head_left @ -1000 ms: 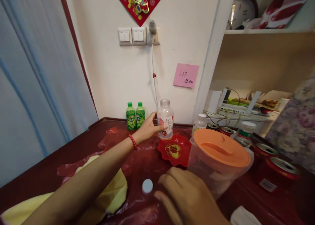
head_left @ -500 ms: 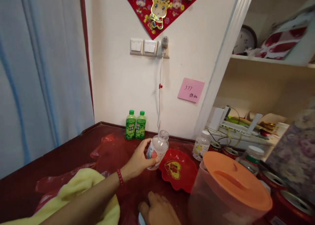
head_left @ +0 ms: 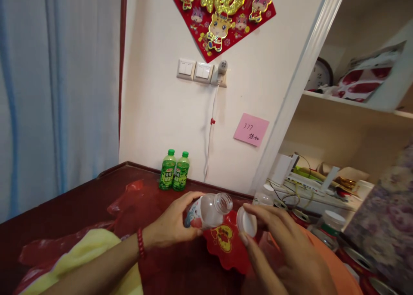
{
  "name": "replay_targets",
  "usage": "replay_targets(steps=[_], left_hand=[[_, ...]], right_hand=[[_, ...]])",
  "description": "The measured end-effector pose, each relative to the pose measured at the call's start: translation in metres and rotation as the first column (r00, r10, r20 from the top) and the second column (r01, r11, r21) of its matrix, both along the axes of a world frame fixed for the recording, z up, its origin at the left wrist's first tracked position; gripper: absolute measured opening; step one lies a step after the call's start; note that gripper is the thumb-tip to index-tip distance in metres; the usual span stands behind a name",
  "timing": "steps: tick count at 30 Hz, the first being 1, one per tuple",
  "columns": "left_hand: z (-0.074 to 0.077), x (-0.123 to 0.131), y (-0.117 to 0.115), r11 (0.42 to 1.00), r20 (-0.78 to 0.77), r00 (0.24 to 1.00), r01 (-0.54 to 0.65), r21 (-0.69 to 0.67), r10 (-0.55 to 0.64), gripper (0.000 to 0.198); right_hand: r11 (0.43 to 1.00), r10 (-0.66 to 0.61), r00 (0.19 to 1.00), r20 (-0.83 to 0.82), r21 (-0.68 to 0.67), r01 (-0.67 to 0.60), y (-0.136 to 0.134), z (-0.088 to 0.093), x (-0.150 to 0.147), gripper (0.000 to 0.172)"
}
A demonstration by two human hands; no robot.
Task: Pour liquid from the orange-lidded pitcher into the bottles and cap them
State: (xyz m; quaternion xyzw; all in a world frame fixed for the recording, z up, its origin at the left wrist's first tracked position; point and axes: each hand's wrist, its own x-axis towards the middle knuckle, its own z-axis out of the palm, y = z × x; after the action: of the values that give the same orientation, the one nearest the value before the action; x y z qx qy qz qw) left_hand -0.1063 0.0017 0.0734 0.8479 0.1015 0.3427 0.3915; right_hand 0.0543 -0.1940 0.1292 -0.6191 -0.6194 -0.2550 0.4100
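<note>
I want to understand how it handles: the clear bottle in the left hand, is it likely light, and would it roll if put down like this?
The bottle looks empty and thin-walled, so probably light and easy to squeeze. It is round and held tilted in the left hand, so laid down it would likely roll. Its mouth is open; the right hand holds the white cap.

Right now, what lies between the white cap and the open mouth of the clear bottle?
Nothing: the head view shows only a short gap between cap and bottle, with the red dish beneath.
</note>
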Motion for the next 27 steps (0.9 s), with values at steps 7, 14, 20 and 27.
replay_targets(steps=[7,14,20,27], left_hand=[[-0.003,0.001,-0.002,0.991,-0.06,0.995,0.087,0.102,-0.081,0.072],[-0.004,0.0,-0.001,0.979,-0.065,0.995,0.09,0.184,-0.079,0.072],[0.003,-0.004,-0.001,0.965,-0.069,0.993,0.107,0.238,-0.093,0.072],[0.007,-0.01,-0.002,0.941,-0.072,0.995,0.086,0.327,-0.066,0.077]], right_hand=[[0.983,0.141,0.971,0.195,-0.145,-0.114,0.01,-0.007,0.015,0.036],[0.969,0.203,0.964,0.171,-0.175,-0.173,0.006,-0.002,0.013,0.039],[0.98,0.16,0.961,0.226,-0.154,-0.127,0.007,-0.001,0.012,0.033],[0.99,-0.142,0.938,0.317,0.041,0.136,0.011,-0.012,-0.004,0.034]])
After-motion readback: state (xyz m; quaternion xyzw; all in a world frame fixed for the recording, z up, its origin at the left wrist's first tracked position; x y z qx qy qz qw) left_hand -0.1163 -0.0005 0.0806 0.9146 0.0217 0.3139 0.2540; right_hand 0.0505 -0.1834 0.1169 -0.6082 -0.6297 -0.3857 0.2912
